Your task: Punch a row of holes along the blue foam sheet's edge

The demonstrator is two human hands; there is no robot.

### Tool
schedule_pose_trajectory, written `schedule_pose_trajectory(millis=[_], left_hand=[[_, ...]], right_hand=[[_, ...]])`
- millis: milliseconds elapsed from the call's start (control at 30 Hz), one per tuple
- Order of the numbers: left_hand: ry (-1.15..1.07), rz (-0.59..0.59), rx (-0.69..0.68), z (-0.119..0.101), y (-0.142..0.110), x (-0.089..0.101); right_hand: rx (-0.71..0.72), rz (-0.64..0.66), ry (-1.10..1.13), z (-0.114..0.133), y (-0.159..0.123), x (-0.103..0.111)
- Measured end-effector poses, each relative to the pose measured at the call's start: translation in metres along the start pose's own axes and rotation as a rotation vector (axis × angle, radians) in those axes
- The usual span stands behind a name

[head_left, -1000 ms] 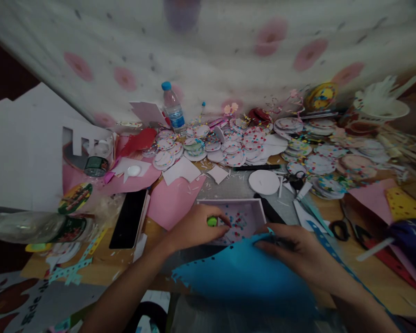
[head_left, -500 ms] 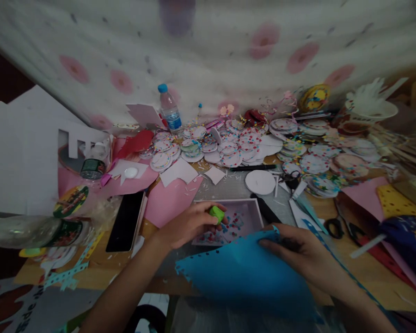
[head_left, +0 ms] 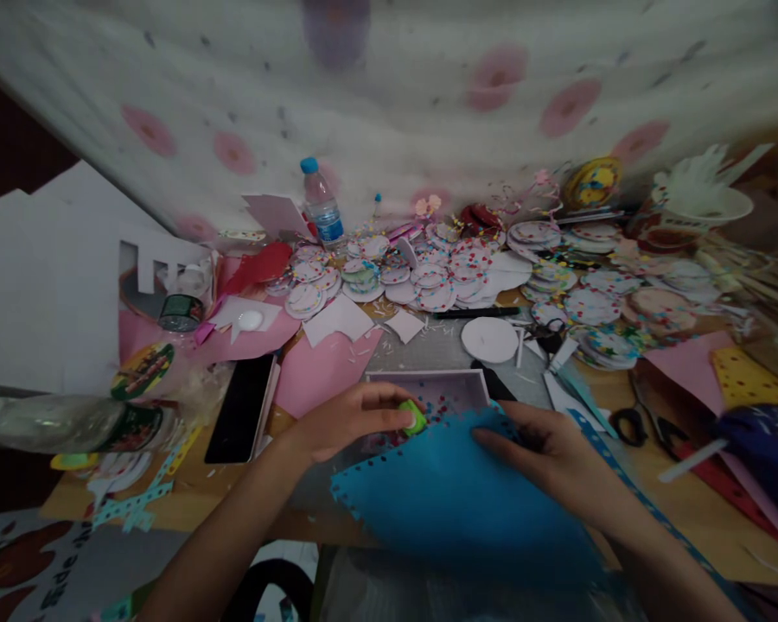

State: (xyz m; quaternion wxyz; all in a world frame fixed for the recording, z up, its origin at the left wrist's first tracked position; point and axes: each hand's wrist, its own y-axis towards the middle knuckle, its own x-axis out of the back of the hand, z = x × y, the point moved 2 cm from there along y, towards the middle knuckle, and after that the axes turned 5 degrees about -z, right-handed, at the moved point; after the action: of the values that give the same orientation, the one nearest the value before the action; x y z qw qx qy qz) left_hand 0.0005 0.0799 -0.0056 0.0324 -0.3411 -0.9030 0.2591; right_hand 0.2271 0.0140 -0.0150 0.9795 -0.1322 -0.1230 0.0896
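Holes already ran along the blue sheet's (head_left: pixel 454 510) left edge; its top edge looked unpunched. Left hand (head_left: pixel 347 419) gripped a green punch (head_left: pixel 415 418) over the tray (head_left: pixel 421 380), while right hand (head_left: pixel 545 449) pinched the sheet.

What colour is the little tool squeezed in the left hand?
Bright green: the small plastic punch in the left hand, seen in the head view.

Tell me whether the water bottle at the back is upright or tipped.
Upright: the water bottle stands with its blue cap on top, beside the paper circles.
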Motion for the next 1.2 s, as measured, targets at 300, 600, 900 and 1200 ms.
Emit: schedule_pose_trajectory(millis=[300, 600, 900, 1200], left_hand=[[0.015, 0.019, 0.035, 0.001, -0.006, 0.009], [0.005, 0.026, 0.046, -0.001, 0.001, 0.012], [0.058, 0.026, 0.025, 0.006, 0.005, 0.008], [0.165, 0.037, -0.044, 0.002, -0.003, 0.004]], right_hand=[[-0.009, 0.045, -0.028, 0.000, 0.011, -0.008], [-0.051, 0.059, 0.070, 0.002, 0.016, -0.010], [-0.004, -0.070, 0.022, -0.006, 0.012, -0.008], [0.022, -0.117, 0.025, -0.005, 0.004, -0.011]])
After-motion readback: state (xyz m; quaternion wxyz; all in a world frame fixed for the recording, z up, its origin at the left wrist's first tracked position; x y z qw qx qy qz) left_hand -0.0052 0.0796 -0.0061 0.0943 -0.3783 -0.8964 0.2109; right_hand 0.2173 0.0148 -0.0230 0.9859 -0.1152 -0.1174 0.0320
